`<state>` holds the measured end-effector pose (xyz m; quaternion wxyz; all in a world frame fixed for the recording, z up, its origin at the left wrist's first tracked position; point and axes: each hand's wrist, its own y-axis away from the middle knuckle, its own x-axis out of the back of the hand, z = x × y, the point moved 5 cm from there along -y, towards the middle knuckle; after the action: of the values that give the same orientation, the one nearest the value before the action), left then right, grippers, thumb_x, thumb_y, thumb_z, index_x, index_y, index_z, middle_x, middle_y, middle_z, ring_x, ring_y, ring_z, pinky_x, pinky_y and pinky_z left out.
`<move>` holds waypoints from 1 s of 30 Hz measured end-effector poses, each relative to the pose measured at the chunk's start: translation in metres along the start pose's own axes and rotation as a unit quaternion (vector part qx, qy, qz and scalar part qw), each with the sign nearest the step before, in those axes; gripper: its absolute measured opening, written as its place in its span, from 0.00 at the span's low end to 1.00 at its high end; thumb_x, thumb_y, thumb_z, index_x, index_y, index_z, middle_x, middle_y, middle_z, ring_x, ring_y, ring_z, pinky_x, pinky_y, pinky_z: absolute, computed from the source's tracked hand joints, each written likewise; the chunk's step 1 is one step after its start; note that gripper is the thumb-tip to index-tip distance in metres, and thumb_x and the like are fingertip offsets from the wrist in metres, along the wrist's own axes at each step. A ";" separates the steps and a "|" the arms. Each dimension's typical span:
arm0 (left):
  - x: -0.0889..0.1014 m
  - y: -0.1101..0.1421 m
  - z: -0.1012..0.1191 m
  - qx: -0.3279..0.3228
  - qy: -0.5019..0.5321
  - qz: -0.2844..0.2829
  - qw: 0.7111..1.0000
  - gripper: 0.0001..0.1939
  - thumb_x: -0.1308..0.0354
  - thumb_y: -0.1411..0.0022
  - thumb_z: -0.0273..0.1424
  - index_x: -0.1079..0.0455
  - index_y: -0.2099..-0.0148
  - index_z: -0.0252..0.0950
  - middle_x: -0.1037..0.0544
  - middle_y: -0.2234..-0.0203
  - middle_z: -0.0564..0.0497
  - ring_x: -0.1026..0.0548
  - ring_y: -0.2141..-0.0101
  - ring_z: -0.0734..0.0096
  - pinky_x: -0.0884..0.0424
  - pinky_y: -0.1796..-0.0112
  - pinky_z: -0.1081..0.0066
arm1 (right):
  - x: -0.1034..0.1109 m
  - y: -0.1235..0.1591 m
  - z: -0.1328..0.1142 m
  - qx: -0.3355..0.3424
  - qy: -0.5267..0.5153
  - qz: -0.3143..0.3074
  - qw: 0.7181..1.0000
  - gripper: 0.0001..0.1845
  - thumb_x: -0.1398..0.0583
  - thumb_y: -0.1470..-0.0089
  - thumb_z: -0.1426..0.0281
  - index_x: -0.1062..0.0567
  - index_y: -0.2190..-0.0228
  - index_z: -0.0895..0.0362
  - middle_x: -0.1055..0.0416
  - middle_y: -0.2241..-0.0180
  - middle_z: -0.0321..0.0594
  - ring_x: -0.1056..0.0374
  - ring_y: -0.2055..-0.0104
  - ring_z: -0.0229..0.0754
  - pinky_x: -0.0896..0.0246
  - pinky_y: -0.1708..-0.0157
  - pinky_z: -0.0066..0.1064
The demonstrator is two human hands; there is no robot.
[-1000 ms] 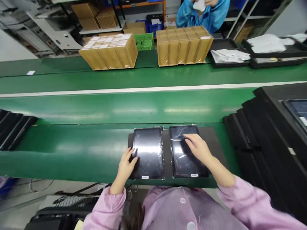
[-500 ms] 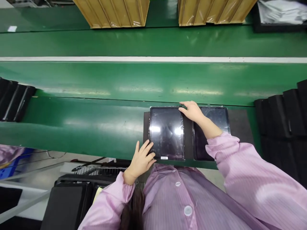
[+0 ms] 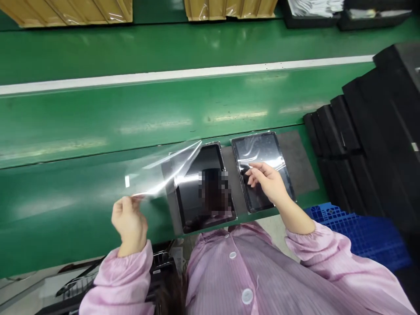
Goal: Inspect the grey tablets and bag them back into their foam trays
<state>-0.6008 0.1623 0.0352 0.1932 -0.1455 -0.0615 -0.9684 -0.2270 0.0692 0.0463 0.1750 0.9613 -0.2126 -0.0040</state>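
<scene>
My left hand (image 3: 130, 223) pinches a corner of a clear protective film (image 3: 164, 177) with a small white label. The film stretches up and right, partly over the left tablet (image 3: 192, 210), whose dark glossy screen is largely uncovered. Whether the film's far edge still touches that screen, I cannot tell. My right hand (image 3: 267, 181) is over the right tablet (image 3: 262, 146), its fingers loosely curled and apart, holding nothing. Both tablets lie side by side on a dark grey mat (image 3: 297, 162).
The mat rests on a green workbench (image 3: 65, 188). Black cases (image 3: 331, 131) are stacked to the right, above a blue plastic crate (image 3: 357, 236). Yellow-brown boxes (image 3: 229, 8) and black trays (image 3: 311, 21) with white items stand along the back.
The film has come away from the left tablet, drawn leftward by my left hand. My right hand has moved from that tablet's top corner to above the right tablet. The view has turned rightward.
</scene>
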 end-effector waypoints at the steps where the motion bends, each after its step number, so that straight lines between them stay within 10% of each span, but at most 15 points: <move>1: 0.002 0.004 -0.003 0.013 0.029 0.002 0.999 0.13 0.49 0.43 0.42 0.43 0.73 0.39 0.30 0.84 0.57 0.26 0.76 0.68 0.26 0.62 0.56 | -0.003 0.002 0.003 -0.023 -0.018 -0.005 1.000 0.19 0.38 0.55 0.56 0.29 0.66 0.56 0.28 0.76 0.34 0.34 0.81 0.34 0.39 0.83 0.27; 6: 0.004 0.067 -0.007 -0.027 0.126 -0.112 0.985 0.07 0.47 0.39 0.34 0.40 0.69 0.39 0.21 0.76 0.56 0.21 0.69 0.67 0.27 0.59 0.58 | -0.042 -0.011 0.004 -0.124 -0.066 -0.082 0.987 0.19 0.41 0.50 0.56 0.33 0.62 0.57 0.26 0.71 0.38 0.28 0.75 0.39 0.33 0.77 0.29; 11: -0.013 0.135 0.008 -0.378 -0.190 -0.314 0.850 0.06 0.49 0.41 0.25 0.32 0.63 0.39 0.18 0.63 0.47 0.22 0.57 0.60 0.37 0.48 0.55 | -0.093 -0.022 -0.023 -0.050 0.260 -0.119 0.957 0.25 0.42 0.46 0.70 0.38 0.47 0.57 0.24 0.63 0.42 0.27 0.65 0.42 0.33 0.68 0.31; 14: -0.014 0.144 0.004 -0.424 -0.280 -0.292 0.811 0.11 0.52 0.41 0.23 0.32 0.59 0.38 0.19 0.61 0.45 0.23 0.55 0.60 0.46 0.43 0.55 | -0.126 0.019 -0.045 0.144 0.439 -0.258 0.849 0.18 0.45 0.44 0.73 0.31 0.51 0.57 0.23 0.69 0.41 0.27 0.69 0.43 0.37 0.70 0.31; 17: -0.010 0.147 0.000 -0.437 -0.300 -0.276 0.802 0.12 0.52 0.42 0.22 0.31 0.61 0.40 0.18 0.62 0.47 0.22 0.57 0.62 0.50 0.42 0.55 | -0.136 0.093 -0.054 0.296 0.361 -0.542 0.698 0.12 0.40 0.46 0.70 0.25 0.59 0.52 0.23 0.75 0.34 0.29 0.75 0.39 0.40 0.76 0.27; 19: -0.009 0.152 0.000 -0.444 -0.314 -0.271 0.794 0.11 0.52 0.41 0.23 0.30 0.62 0.40 0.18 0.63 0.48 0.22 0.58 0.62 0.50 0.42 0.56 | -0.120 0.117 -0.058 0.312 0.300 -0.606 0.668 0.08 0.40 0.46 0.71 0.24 0.62 0.53 0.23 0.74 0.33 0.28 0.73 0.38 0.37 0.72 0.27; 25: -0.044 0.148 0.021 -0.391 -0.400 -0.251 0.790 0.11 0.48 0.40 0.33 0.27 0.58 0.37 0.21 0.60 0.40 0.25 0.56 0.52 0.41 0.49 0.51 | -0.045 0.057 -0.044 0.143 0.278 -0.277 0.909 0.13 0.46 0.41 0.67 0.28 0.55 0.52 0.23 0.58 0.40 0.26 0.58 0.42 0.30 0.61 0.33; 30: -0.141 0.097 0.060 -0.354 -0.444 -0.285 0.772 0.25 0.46 0.41 0.45 0.31 0.46 0.37 0.32 0.46 0.32 0.39 0.44 0.31 0.48 0.53 0.27 | 0.010 0.032 -0.014 0.054 0.241 -0.072 0.966 0.21 0.44 0.45 0.64 0.35 0.49 0.52 0.24 0.55 0.43 0.26 0.57 0.46 0.29 0.57 0.41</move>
<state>-0.4227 0.1344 0.0546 -0.2055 -0.5930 0.1677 -0.7603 -0.2303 0.0427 0.0710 0.1679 0.9547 -0.0942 0.2271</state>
